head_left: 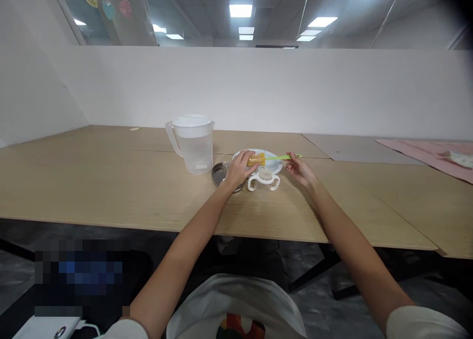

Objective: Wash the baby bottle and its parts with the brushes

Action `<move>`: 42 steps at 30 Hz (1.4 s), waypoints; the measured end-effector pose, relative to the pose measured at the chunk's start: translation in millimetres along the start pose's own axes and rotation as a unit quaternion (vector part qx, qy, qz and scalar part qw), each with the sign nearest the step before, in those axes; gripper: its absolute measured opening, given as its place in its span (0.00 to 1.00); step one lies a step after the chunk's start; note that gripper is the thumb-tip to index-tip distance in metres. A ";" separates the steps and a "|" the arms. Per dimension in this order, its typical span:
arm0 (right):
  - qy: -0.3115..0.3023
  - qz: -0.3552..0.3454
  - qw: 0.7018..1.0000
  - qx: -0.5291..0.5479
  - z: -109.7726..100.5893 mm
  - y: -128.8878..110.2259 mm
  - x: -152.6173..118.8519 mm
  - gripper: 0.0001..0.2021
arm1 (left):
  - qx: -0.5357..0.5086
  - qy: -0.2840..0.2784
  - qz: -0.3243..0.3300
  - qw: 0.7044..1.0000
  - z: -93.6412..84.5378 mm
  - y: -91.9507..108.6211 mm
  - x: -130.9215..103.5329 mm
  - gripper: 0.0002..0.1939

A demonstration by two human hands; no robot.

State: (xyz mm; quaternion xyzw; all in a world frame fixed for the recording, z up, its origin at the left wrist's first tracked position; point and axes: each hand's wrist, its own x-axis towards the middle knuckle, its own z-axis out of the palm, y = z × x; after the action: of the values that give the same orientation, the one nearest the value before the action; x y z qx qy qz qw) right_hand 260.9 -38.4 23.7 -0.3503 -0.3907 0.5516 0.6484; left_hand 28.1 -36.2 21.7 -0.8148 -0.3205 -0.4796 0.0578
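My left hand (238, 170) is closed on an amber, teat-like bottle nipple with a yellow collar (256, 159), held sideways above the table. In my right hand (300, 170), the fingers pinch the handle of a thin lime-green brush (278, 157). Its far end reaches the collar's opening, so the tip is hidden. Just below the nipple stands a clear baby bottle with a white two-handled ring (263, 178). Behind both hands lies a white bowl (276, 165). Partly covered by my left hand is a round metal dish (217, 175), with a clear item in it.
A translucent pitcher (195, 147) holding clear liquid stands left of the metal dish. A small flat pale piece (135, 129) lies at the back left of the wooden table (111, 181). On the right are a grey mat (354, 148) and a pink cloth (417, 148).
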 end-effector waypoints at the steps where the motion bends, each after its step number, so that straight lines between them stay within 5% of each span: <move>1: 0.000 0.001 1.000 0.001 0.0 0.2 0.1 0.05 | 0.000 -0.001 0.001 1.000 -0.1 -0.3 -0.1 0.20; 42: 0.001 -0.030 0.998 -0.047 1.0 -5.4 1.0 0.08 | 0.018 -0.011 -0.002 1.000 -4.1 1.9 1.0 0.18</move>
State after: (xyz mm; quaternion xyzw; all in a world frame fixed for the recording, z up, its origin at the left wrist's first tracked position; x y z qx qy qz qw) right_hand 262.4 -38.2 29.0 -0.3689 -0.4256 0.5122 0.6484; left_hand 26.4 -38.9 25.1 -0.8181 -0.3313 -0.4651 0.0683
